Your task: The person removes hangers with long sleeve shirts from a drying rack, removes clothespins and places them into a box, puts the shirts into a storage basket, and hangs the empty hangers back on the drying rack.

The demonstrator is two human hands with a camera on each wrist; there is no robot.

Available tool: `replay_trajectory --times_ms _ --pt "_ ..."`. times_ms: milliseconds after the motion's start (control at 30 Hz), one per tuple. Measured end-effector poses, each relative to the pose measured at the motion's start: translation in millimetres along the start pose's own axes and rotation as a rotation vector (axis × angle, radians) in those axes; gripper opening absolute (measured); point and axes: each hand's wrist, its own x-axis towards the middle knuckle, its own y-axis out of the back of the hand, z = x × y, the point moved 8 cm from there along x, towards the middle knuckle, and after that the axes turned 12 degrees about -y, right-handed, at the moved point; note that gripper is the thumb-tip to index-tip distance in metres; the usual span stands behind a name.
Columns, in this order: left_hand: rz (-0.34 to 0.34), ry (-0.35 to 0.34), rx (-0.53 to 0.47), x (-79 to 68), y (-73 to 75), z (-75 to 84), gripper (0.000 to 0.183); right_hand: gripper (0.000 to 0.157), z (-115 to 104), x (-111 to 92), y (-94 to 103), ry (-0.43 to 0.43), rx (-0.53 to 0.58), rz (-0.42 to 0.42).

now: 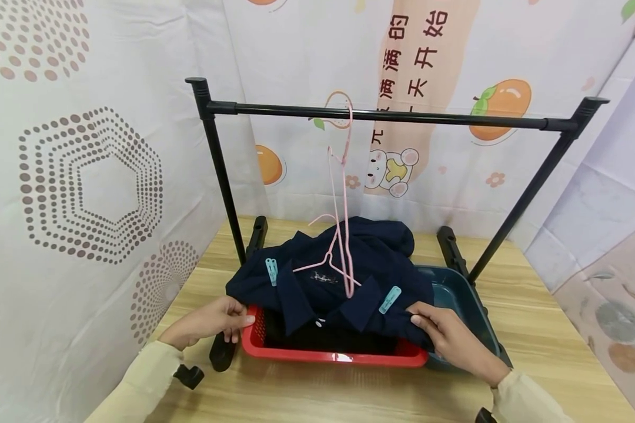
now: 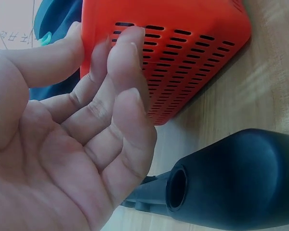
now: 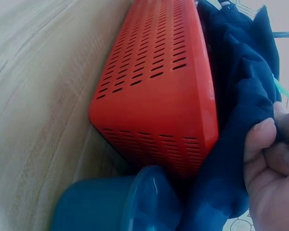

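A navy collared shirt [image 1: 370, 252] lies over a red basket [image 1: 328, 356], its collar toward the front. A pink hanger [image 1: 328, 258] sits at its neck, the arms' ends hidden by the collar. Two light-blue clothespins, a left one [image 1: 271, 271] and a right one [image 1: 390, 299], are on the shirt beside the collar. My left hand [image 1: 226, 320] grips the basket's left rim, thumb on top and fingers against the slotted side [image 2: 183, 53]. On the right, my right hand [image 1: 450, 335] pinches the shirt's dark cloth [image 3: 241, 110] between thumb and fingers.
Another pink hanger [image 1: 347, 205] hangs from the black rack's crossbar [image 1: 428, 117], above the shirt. A dark blue tub [image 1: 457, 296] stands right of the basket, partly under the cloth. The rack's black feet [image 2: 231, 178] flank both containers on the wooden table [image 1: 540, 329].
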Motion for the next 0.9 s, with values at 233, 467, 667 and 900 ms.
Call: replay_trajectory --times_ms 233,467,667,900 --pt "0.025 0.017 0.056 -0.2 4.6 1.4 0.04 0.022 -1 1 1.5 0.014 0.029 -0.041" --pt "0.125 0.05 0.194 -14.0 38.6 17.4 0.048 0.02 4 3 3.2 0.03 -0.011 -0.023" --pt "0.354 -0.101 0.503 -15.0 71.7 46.5 0.031 0.021 9 6 6.5 0.044 -0.036 -0.026" --pt "0.331 -0.325 0.661 0.5 55.2 64.2 0.023 0.027 4 11 11.2 0.114 -0.138 0.042"
